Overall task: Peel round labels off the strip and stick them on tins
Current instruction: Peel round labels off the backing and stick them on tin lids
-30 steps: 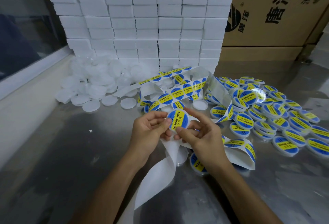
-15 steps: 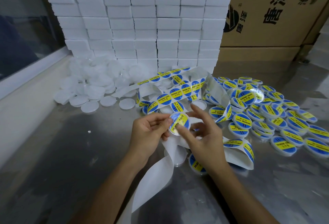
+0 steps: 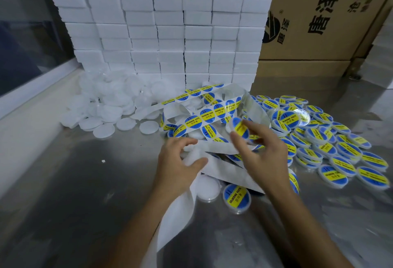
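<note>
My right hand (image 3: pixel 259 152) pinches a round tin (image 3: pixel 239 129) that bears a blue and yellow label, raised above the tangled label strip (image 3: pixel 204 117). My left hand (image 3: pixel 176 162) grips the strip's bare white backing paper (image 3: pixel 221 167), thumb on top and fingers curled over it. The paper trails down towards me off the metal table (image 3: pixel 85 182). One labelled tin (image 3: pixel 236 195) and one plain white tin (image 3: pixel 207 186) lie just below my hands.
A heap of labelled tins (image 3: pixel 319 140) spreads to the right. Plain white tins (image 3: pixel 106 108) are piled at the back left. Stacked white boxes (image 3: pixel 170 33) form a wall behind, with a cardboard carton (image 3: pixel 319 23) at the back right.
Both hands held the tin together before. Now my right hand has carried it up and to the right alone, and my left hand has dropped onto the backing paper.
</note>
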